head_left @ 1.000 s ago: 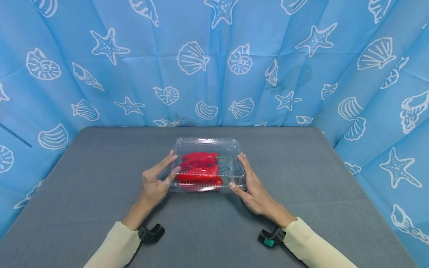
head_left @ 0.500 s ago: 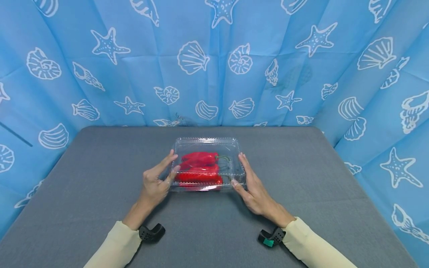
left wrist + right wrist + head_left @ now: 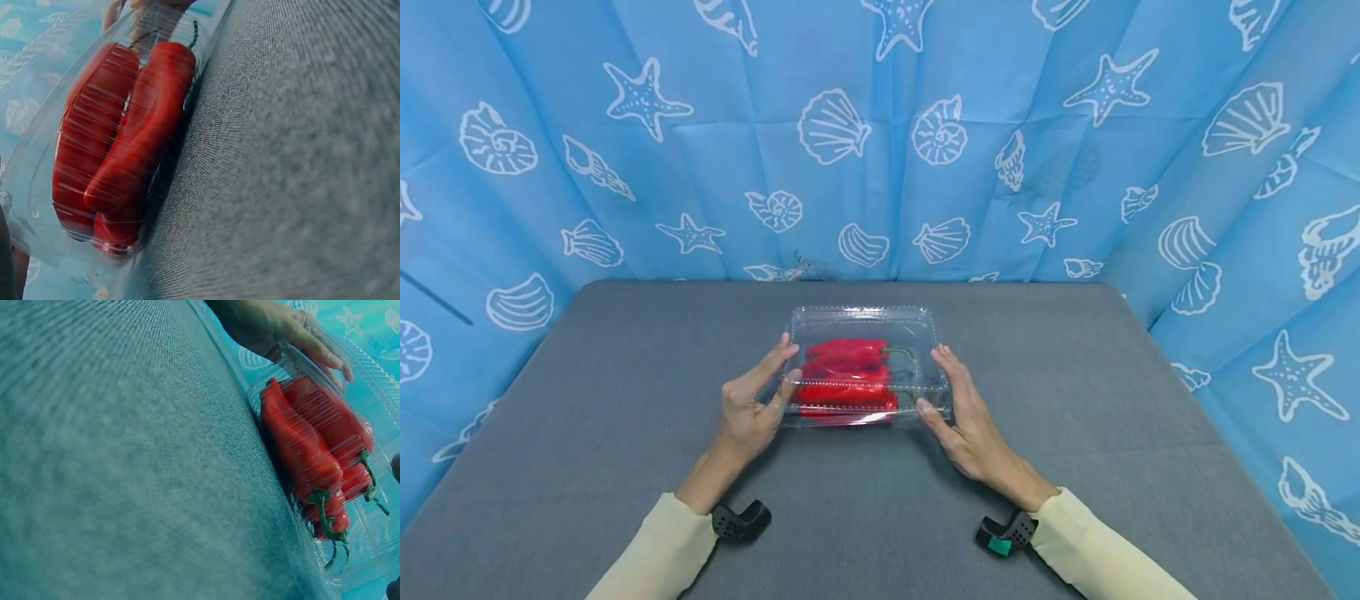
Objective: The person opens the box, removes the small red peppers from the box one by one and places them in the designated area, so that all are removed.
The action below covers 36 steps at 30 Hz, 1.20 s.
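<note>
A clear plastic clamshell container (image 3: 857,322) rests on the table in the head view, its lid over several red peppers (image 3: 846,392). My left hand (image 3: 748,412) holds the container's left end, thumb on the near side and fingers farther back. At the opposite end, my right hand (image 3: 972,427) grips it with the thumb at the near right corner. Green stems point toward the right hand. Through the clear wall in the left wrist view, the peppers (image 3: 147,119) lie side by side. The right wrist view shows my left hand (image 3: 290,330) at the container's far end.
A grey cloth covers the table (image 3: 865,517). Behind and beside it hangs a blue curtain (image 3: 737,150) printed with white shells and starfish. Black bands (image 3: 741,522) sit at both wrists, beside cream sleeves (image 3: 658,546).
Both hands keep their hold at the container's two ends. The right fingers and thumb shift very slightly; the container and peppers stay in place.
</note>
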Motion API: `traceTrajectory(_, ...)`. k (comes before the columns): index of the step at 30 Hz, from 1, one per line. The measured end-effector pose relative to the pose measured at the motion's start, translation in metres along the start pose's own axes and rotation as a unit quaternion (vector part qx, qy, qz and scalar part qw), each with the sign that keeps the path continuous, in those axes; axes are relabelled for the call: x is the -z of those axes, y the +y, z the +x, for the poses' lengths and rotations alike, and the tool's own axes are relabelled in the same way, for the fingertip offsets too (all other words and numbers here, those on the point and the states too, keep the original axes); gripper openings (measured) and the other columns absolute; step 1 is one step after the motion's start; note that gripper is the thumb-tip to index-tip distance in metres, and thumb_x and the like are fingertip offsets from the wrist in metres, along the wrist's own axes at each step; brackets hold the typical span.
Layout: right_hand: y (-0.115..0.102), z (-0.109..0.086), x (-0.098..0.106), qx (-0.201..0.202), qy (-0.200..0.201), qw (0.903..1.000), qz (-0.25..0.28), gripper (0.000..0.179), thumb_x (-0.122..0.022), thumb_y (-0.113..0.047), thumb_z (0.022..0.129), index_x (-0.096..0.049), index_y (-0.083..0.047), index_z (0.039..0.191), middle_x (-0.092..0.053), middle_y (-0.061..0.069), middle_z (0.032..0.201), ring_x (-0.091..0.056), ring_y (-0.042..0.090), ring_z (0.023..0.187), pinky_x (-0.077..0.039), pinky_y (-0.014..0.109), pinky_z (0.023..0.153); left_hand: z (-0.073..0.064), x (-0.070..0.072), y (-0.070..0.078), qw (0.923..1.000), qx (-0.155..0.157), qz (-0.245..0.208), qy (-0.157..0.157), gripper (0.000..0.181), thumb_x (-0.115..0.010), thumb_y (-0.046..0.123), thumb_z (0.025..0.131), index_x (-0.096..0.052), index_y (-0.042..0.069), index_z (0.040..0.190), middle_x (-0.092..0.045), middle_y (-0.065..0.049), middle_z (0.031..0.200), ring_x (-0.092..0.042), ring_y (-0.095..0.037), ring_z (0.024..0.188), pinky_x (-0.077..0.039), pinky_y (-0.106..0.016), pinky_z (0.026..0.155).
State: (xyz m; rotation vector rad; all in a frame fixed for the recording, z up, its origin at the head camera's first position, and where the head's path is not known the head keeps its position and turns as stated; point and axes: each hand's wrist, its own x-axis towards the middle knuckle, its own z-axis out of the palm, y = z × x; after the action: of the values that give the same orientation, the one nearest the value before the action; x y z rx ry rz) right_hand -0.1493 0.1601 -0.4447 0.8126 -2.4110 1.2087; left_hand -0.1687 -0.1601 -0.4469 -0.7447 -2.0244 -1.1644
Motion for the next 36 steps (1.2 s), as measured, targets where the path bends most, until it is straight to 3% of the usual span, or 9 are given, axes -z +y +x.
traceTrajectory(4,0.0,0.0,-0.001,0.003,0.009,0.9999,0.003,0.07,-0.063,-0.017,0.097,-0.027,-0.006,0.156,-0.028,0.024,0.16,-0.023,0.039,0.15,-0.024,0.071,0.114,0.0,0.0,0.0,1.0,-0.002,0.009,0.002,0.052,-0.074,-0.007,0.084,-0.064,0.001,0.134,-0.055,-0.02,0.142,-0.055,-0.037,0.128,-0.042,-0.03,0.11)
traceTrajectory(8,0.0,0.0,-0.002,0.003,0.017,0.9998,0.008,0.069,-0.064,-0.018,0.096,-0.029,-0.001,0.154,-0.029,0.025,0.158,-0.024,0.039,0.15,-0.024,0.07,0.115,0.0,0.0,0.001,0.9999,0.006,0.014,0.004,0.048,-0.073,-0.002,0.087,-0.065,0.002,0.134,-0.056,-0.019,0.141,-0.055,-0.036,0.128,-0.042,-0.03,0.11)
traceTrajectory(14,0.0,0.001,-0.006,0.012,0.04,0.999,0.018,0.069,-0.066,-0.026,0.095,-0.034,0.004,0.149,-0.032,0.027,0.155,-0.028,0.04,0.148,-0.023,0.066,0.117,0.001,-0.001,0.003,0.9998,-0.006,0.011,0.017,0.038,-0.067,0.018,0.099,-0.065,0.001,0.133,-0.057,-0.019,0.14,-0.055,-0.037,0.127,-0.043,-0.031,0.109)
traceTrajectory(22,0.002,0.002,-0.011,0.021,0.073,0.9966,0.032,0.071,-0.067,-0.039,0.095,-0.038,0.005,0.142,-0.036,0.031,0.149,-0.033,0.042,0.144,-0.026,0.066,0.116,0.002,-0.004,0.004,0.9993,-0.02,0.014,0.028,0.042,-0.059,0.031,0.104,-0.066,-0.001,0.13,-0.059,-0.022,0.137,-0.057,-0.038,0.124,-0.043,-0.031,0.109)
traceTrajectory(31,-0.003,0.004,-0.011,-0.016,0.08,0.9957,0.044,0.073,-0.077,-0.027,0.085,-0.038,0.007,0.137,-0.038,0.026,0.145,-0.034,0.038,0.143,-0.033,0.063,0.111,0.002,-0.003,0.008,0.9989,-0.028,0.033,0.02,0.042,-0.057,0.03,0.105,-0.065,-0.001,0.132,-0.059,-0.026,0.135,-0.057,-0.04,0.123,-0.043,-0.031,0.108)
traceTrajectory(36,-0.003,0.004,-0.011,-0.032,0.073,0.9954,0.053,0.071,-0.076,-0.024,0.086,-0.04,0.003,0.14,-0.033,0.022,0.152,-0.024,0.039,0.149,-0.024,0.069,0.115,0.002,-0.004,0.009,0.9987,-0.026,0.036,0.024,0.044,-0.055,0.034,0.105,-0.066,-0.001,0.131,-0.059,-0.024,0.135,-0.058,-0.039,0.123,-0.044,-0.031,0.108)
